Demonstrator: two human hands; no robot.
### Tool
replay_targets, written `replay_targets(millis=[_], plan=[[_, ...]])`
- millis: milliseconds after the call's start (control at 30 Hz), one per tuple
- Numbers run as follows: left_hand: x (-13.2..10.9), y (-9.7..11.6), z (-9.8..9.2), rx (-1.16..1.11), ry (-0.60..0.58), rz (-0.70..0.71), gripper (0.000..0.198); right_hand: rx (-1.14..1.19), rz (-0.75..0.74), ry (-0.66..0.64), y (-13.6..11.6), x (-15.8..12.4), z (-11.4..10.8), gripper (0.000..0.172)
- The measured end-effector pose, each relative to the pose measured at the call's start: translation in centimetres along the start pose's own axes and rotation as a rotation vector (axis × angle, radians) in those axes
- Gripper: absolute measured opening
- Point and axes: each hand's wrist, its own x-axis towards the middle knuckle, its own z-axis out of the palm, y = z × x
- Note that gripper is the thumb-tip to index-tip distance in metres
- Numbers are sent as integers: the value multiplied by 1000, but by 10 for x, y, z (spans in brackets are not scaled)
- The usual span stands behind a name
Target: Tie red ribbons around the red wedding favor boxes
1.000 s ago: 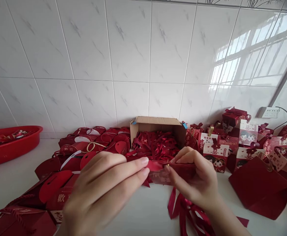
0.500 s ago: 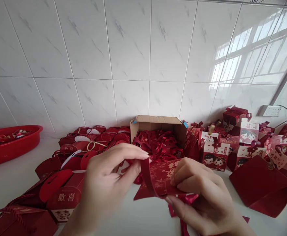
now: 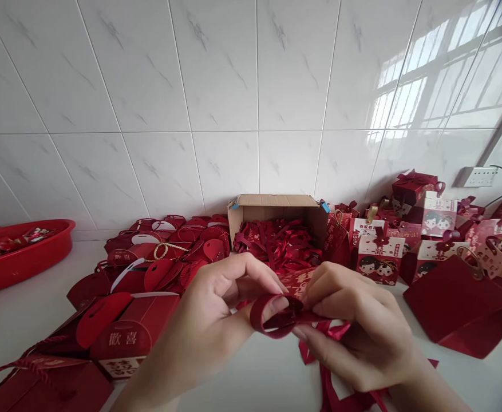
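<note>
Close in front of me, my left hand [image 3: 222, 320] pinches a dark red ribbon [image 3: 257, 317] that is curled into a loop, with the thumb inside it. The loop runs across to my right hand [image 3: 356, 326], whose fingers and thumb are closed on the ribbon and on a red printed paper piece [image 3: 296, 278] with gold lettering. Much of that piece is hidden behind the fingers. Loose shiny red ribbons [image 3: 328, 383] lie on the white counter [image 3: 242, 377] under my right hand.
An open cardboard box [image 3: 276, 200] full of red ribbons stands against the tiled wall. Folded red gift boxes [image 3: 122, 337] crowd the left, beside a red plastic basin [image 3: 27, 263]. More finished boxes [image 3: 379, 263] stand to the right, with a large plain red one [image 3: 461, 309] nearest.
My left hand has moved right, toward my right hand. The ribbon, earlier an upright strip between the hands, is now bent into a loop, and the printed piece is more covered.
</note>
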Motion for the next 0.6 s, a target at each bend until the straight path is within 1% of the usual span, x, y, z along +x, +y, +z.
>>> replay_targets(millis=[133, 267, 333, 400, 467, 600], plan=[[-1, 0, 0, 1, -12, 9, 8, 2, 5, -4, 0, 0, -1, 20], [-1, 2, -2, 59, -18, 48, 6, 13, 16, 10, -1, 0, -1, 20], [-2, 5, -2, 44, -71, 40, 6, 14, 2, 16, -1, 0, -1, 20], [-2, 8, -2, -3, -147, -5, 10, 3, -22, 17, -1, 1, -1, 20], [-2, 9, -2, -27, -195, -39, 14, -22, -47, 18, -1, 1, -1, 18], [-6, 5, -6, 43, -199, 8, 11, -73, -113, 31, -2, 3, -2, 15]])
